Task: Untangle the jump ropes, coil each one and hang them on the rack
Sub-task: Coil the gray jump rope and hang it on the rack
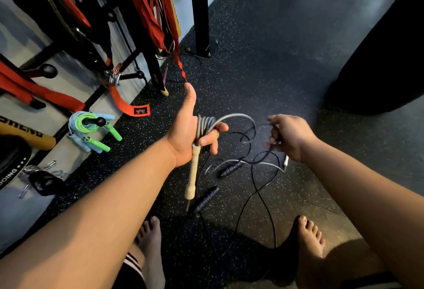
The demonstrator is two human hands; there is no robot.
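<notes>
Left hand [188, 132] gripped the grey rope [203, 125], looped round its fingers with thumb up and the wooden handle [193, 174] hanging toward 6 o'clock. Right hand [289, 137], at 3 o'clock from it, pinched the slack run, though blurred. Note: lay each turn flat under light tension, lifting slack clear of the black rope [259, 187] on the floor at 5 o'clock; rack peg [98, 120] sat at 9 o'clock.

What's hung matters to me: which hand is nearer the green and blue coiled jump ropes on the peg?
Left. The left hand is right of the green and blue jump ropes; the right hand is farther right.
</notes>
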